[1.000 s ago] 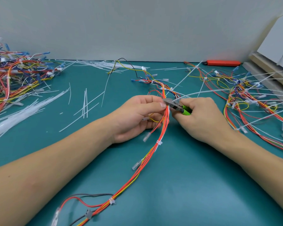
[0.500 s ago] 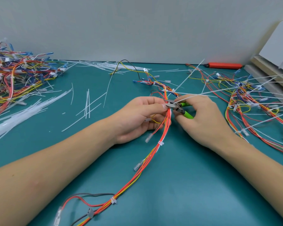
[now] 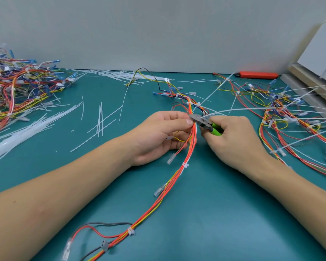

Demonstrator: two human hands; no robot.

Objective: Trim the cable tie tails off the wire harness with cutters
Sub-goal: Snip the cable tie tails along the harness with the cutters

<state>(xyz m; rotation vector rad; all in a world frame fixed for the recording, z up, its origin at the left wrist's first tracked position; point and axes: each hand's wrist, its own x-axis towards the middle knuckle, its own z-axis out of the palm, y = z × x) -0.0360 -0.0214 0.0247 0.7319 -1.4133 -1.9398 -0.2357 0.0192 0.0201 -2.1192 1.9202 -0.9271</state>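
Observation:
A wire harness (image 3: 179, 172) of red, orange and yellow wires runs from the bottom left up to the table's middle. My left hand (image 3: 158, 136) pinches the bundle near its top. My right hand (image 3: 233, 142) grips green-handled cutters (image 3: 205, 123), whose grey jaws sit at a white cable tie tail (image 3: 233, 109) that sticks out to the right from the bundle. Short trimmed ties (image 3: 184, 164) ring the bundle lower down.
A heap of harnesses (image 3: 17, 91) lies at the far left, with cut white tie tails (image 3: 26, 132) strewn beside it. More harnesses with long uncut tails (image 3: 290, 117) spread at the right. A red tool (image 3: 258, 74) lies by the wall; boards (image 3: 309, 80) stand at the right edge.
The cutters' jaws have moved up against the bundle at the tie tail. My right hand has shifted slightly, while my left hand keeps its hold on the wires.

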